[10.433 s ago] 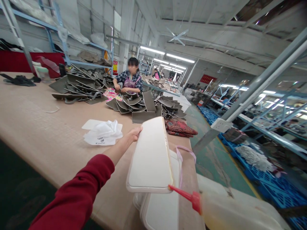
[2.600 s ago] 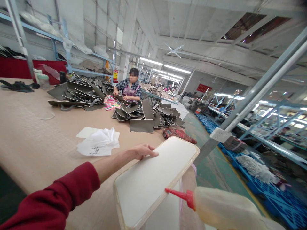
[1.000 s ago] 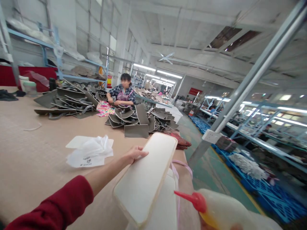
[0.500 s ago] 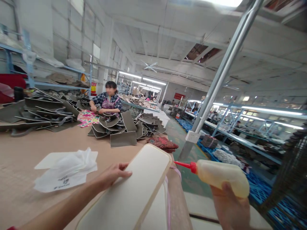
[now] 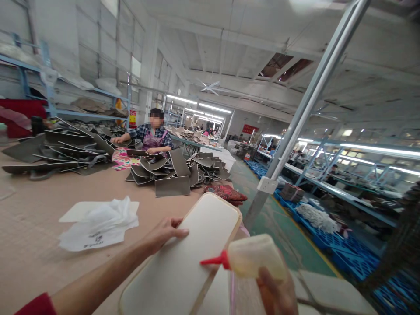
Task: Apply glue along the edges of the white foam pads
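My left hand [image 5: 163, 233] grips the left edge of a long white panel with a cream rim [image 5: 183, 262], held tilted above the brown table [image 5: 39, 218]. My right hand [image 5: 277, 291] is wrapped round a squeeze bottle of yellowish glue [image 5: 254, 261]. Its red nozzle [image 5: 213, 261] points left and sits over the panel's right edge. More white panels lie beneath the held one, mostly hidden.
White paper and a crumpled plastic bag [image 5: 98, 221] lie left of my hand. Piles of grey cut pieces [image 5: 177, 168] and a red patterned cloth [image 5: 226, 192] sit farther along. A co-worker [image 5: 151, 135] works there. A slanted steel post [image 5: 295, 127] and blue racks stand right.
My right hand has brought the glue bottle down and leftward, so its nozzle now reaches the panel's edge. The view has swung slightly left. My left hand keeps its hold on the panel.
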The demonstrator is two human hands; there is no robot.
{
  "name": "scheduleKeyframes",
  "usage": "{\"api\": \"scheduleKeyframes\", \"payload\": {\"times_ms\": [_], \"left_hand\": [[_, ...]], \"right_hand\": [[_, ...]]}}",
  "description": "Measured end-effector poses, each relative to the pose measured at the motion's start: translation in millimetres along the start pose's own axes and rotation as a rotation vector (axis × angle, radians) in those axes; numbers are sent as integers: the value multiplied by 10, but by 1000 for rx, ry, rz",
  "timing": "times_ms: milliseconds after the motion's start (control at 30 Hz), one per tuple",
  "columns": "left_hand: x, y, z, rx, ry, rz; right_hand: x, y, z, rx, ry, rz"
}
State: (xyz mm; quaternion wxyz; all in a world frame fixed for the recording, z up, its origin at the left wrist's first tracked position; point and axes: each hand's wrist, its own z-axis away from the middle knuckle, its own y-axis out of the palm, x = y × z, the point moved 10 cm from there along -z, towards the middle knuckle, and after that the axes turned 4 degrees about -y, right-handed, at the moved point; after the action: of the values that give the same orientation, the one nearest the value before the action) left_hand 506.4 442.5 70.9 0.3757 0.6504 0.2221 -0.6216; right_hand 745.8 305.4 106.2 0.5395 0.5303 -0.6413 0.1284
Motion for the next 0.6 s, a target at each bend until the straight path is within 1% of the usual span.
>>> {"api": "scheduleKeyframes", "payload": {"times_ms": [33, 67, 100, 167, 233, 300, 333, 400, 433, 500, 567, 600], "left_hand": [[29, -9, -50, -36, -6, 3], [61, -20, -102, -69, -12, 2], [94, -30, -154, -98, -19, -2], [149, -40, -249, -142, -31, -18], [176, -17, -326, -154, -37, -24], [192, 42, -386, -134, -53, 4], [209, 79, -413, -116, -76, 28], [248, 152, -467, -75, -128, 78], [266, 180, -499, -58, -150, 94], [290, 197, -580, -46, -170, 101], [317, 156, -678, -72, -187, 76], [334, 125, -727, -93, -198, 60]], "right_hand": [[-117, 32, 99, 2, 41, 13], [-176, 39, 153, -18, 52, 18], [-171, 28, 153, -50, 29, 17], [-11, -33, 15, -126, -90, 58], [225, -84, -221, -165, -230, 200], [365, -132, -443, -175, -300, 346], [381, -164, -518, -172, -310, 388], [288, -234, -553, -144, -285, 393], [192, -273, -504, -129, -263, 386], [-76, -370, -294, -114, -201, 377], [-347, -476, -25, -128, -142, 397], [-439, -516, 81, -139, -124, 420]]}}
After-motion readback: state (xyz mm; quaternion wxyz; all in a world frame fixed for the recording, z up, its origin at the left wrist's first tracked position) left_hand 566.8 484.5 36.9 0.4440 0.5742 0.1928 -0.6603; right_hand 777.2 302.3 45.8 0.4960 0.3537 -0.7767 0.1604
